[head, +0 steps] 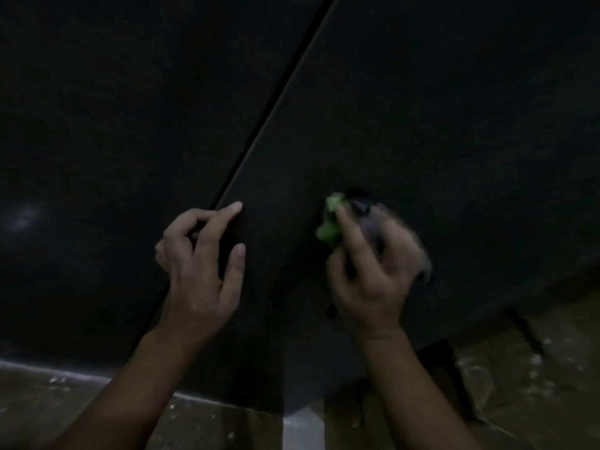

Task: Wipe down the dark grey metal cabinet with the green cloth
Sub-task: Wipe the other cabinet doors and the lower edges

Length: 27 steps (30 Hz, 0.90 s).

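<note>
The dark grey metal cabinet [422,108] fills most of the view, with a thin seam [276,102] running diagonally between its two door panels. My right hand [373,264] grips a bunched green cloth [331,222] and holds it against the right panel; the hand is motion-blurred. My left hand [201,264] sits at the seam's lower end, its index fingertip and thumb tip touching the panel, the other fingers curled. Most of the cloth is hidden inside my right hand.
The scene is dim. A pale ledge or skirting [65,373] runs along the cabinet's base at lower left. Brown cardboard with white specks [535,368] lies on the floor at lower right, and brown floor [48,414] shows at lower left.
</note>
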### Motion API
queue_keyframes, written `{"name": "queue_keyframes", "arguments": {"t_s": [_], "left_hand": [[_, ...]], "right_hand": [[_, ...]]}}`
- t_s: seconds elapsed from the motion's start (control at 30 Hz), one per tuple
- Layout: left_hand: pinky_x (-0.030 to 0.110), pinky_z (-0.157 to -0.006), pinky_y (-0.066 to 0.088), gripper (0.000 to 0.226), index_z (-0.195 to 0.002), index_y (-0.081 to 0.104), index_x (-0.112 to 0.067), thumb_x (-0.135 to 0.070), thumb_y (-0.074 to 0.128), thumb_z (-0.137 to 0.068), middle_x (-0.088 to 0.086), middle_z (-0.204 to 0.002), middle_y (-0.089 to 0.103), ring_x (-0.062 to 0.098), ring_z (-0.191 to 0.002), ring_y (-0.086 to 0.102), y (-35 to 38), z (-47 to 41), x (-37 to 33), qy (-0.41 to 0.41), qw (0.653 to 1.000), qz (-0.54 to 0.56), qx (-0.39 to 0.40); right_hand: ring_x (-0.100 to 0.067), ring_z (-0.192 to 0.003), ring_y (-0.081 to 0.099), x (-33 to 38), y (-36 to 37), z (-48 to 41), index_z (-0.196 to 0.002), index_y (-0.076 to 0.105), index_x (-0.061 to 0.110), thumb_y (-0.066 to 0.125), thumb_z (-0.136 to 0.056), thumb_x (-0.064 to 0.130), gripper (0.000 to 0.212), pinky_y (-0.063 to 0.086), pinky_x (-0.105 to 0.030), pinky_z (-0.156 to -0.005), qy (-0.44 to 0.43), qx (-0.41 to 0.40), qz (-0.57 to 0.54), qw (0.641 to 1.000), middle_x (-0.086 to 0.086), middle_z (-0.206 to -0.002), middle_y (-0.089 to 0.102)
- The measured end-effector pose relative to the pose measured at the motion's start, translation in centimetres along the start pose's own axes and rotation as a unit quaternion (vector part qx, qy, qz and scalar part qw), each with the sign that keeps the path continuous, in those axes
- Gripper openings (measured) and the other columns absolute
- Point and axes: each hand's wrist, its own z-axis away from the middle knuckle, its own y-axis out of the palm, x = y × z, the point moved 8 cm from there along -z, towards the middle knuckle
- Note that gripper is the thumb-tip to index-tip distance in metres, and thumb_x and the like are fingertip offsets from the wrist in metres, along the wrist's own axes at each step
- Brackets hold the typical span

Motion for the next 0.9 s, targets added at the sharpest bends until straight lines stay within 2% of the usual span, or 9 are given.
{"name": "queue_keyframes", "arguments": {"t_s": [0.07,0.13,0.23,0.37,0.47,0.53,0.7,0.77,0.9], "left_hand": [[0.026,-0.099,0.022,0.056,-0.142,0.043,-0.021,-0.02,0.061,-0.089,0.014,-0.131,0.037,0.006,-0.115,0.03,-0.3,-0.7,-0.4,-0.002,1.0,0.001,-0.01],[0.033,-0.099,0.024,0.057,-0.143,0.043,-0.024,-0.021,0.059,-0.088,0.011,-0.133,0.036,0.012,-0.115,0.037,-0.5,-1.4,-1.0,-0.002,1.0,0.006,-0.002],[0.036,-0.099,0.026,0.057,-0.144,0.042,-0.028,-0.023,0.056,-0.089,0.006,-0.137,0.036,0.008,-0.117,0.035,-1.0,-2.6,-2.0,-0.003,1.0,0.025,0.003],[0.036,-0.099,0.026,0.059,-0.146,0.043,-0.028,-0.019,0.055,-0.089,0.003,-0.144,0.04,0.016,-0.12,0.044,-0.9,-4.3,-4.0,0.016,0.999,0.037,0.018],[0.036,-0.099,0.024,0.063,-0.149,0.041,-0.028,-0.018,0.056,-0.089,0.002,-0.149,0.037,0.024,-0.122,0.046,-0.7,-5.5,-5.2,0.02,0.999,0.035,0.026],[0.039,-0.1,0.024,0.064,-0.15,0.039,-0.028,-0.019,0.056,-0.088,0.001,-0.152,0.034,0.024,-0.123,0.044,-0.4,-6.0,-5.9,0.018,0.999,0.036,0.025],[0.037,-0.098,0.022,0.068,-0.15,0.038,-0.025,-0.016,0.058,-0.085,0.006,-0.155,0.031,0.026,-0.122,0.044,0.3,-5.3,-6.6,0.005,1.0,0.019,-0.012],[0.044,-0.103,0.025,0.066,-0.15,0.035,-0.026,-0.015,0.054,-0.088,0.006,-0.161,0.024,0.028,-0.131,0.04,0.9,-4.3,-6.7,0.026,1.0,0.004,-0.016],[0.058,-0.112,0.017,0.058,-0.152,0.034,-0.031,-0.021,0.047,-0.096,-0.003,-0.166,0.009,0.022,-0.147,0.022,3.5,-1.0,-6.2,0.066,0.997,-0.048,0.014]], "right_hand": [[-0.028,-0.107,0.056,2.1,1.4,1.7,-0.143,0.052,0.034,0.056,-0.097,0.031,0.046,0.042,-0.043,-0.09,-0.114,0.099,0.022,0.988,-0.004,-0.136,0.051],[-0.022,-0.106,0.058,2.9,1.5,2.1,-0.138,0.057,0.041,0.057,-0.099,0.036,0.039,0.042,-0.042,-0.088,-0.209,0.152,0.043,0.965,0.001,-0.134,0.056],[-0.021,-0.101,0.06,1.6,-0.7,-2.4,-0.133,0.06,0.041,0.059,-0.1,0.03,0.035,0.041,-0.041,-0.082,-0.275,0.118,0.054,0.953,0.002,-0.129,0.057],[-0.031,-0.113,0.05,-4.4,-5.9,-13.9,-0.141,0.054,0.03,0.058,-0.096,0.021,0.045,0.04,-0.044,-0.091,-0.163,0.019,0.08,0.983,-0.009,-0.132,0.048],[-0.029,-0.119,0.047,-7.3,-8.1,-19.5,-0.139,0.06,0.017,0.061,-0.089,0.006,0.052,0.034,-0.036,-0.104,-0.021,-0.053,0.053,0.997,-0.02,-0.129,0.053],[-0.029,-0.119,0.049,-7.0,-7.9,-20.1,-0.138,0.061,0.013,0.059,-0.086,0.004,0.053,0.031,-0.03,-0.107,0.029,-0.076,0.032,0.996,-0.022,-0.126,0.055],[-0.033,-0.113,0.056,-1.4,-3.8,-12.9,-0.138,0.059,0.025,0.056,-0.092,0.011,0.048,0.042,-0.044,-0.096,-0.109,0.016,0.024,0.994,-0.01,-0.134,0.049],[-0.03,-0.108,0.059,-0.1,-2.0,-8.2,-0.142,0.054,0.032,0.053,-0.099,0.018,0.045,0.044,-0.044,-0.089,-0.137,0.047,0.029,0.989,-0.004,-0.136,0.047],[-0.023,-0.108,0.054,-0.2,-0.1,1.7,-0.142,0.048,0.036,0.048,-0.105,0.023,0.04,0.045,-0.04,-0.091,-0.024,0.081,0.018,0.996,-0.002,-0.134,0.045]]}}
